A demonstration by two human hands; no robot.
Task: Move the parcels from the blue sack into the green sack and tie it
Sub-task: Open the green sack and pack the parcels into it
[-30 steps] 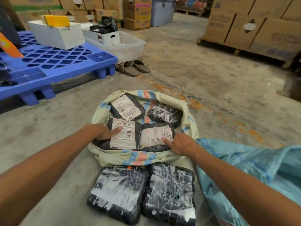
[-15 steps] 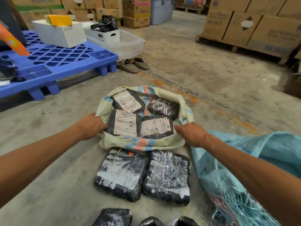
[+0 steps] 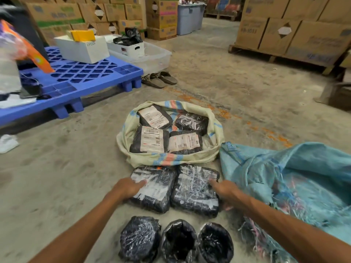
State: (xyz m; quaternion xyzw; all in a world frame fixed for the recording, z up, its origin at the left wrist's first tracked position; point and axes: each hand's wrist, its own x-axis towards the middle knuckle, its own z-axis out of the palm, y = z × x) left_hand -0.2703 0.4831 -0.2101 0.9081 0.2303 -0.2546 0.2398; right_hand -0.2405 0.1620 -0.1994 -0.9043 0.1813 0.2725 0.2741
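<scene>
The pale green sack [image 3: 171, 160] lies open on the floor with several black labelled parcels [image 3: 150, 141] inside. The blue sack [image 3: 284, 177] sprawls to its right. In front of the green sack two flat black parcels lie side by side. My left hand [image 3: 129, 186] rests its fingers on the left flat parcel [image 3: 157, 190] at its left edge. My right hand [image 3: 222, 188] grips the right edge of the right flat parcel [image 3: 193, 192]. Three rounded black parcels [image 3: 178, 242] sit in a row nearest me.
A blue plastic pallet [image 3: 85, 76] with a white box [image 3: 83, 48] stands at the left. Beyond it are a clear bin [image 3: 155, 57] and a pair of sandals [image 3: 161, 78]. Cardboard boxes on a wooden pallet [image 3: 294, 35] fill the back right.
Both hands left the green sack's rim and came back toward me onto the two flat parcels on the floor. The view tilted down, bringing three rounded parcels fully into sight.
</scene>
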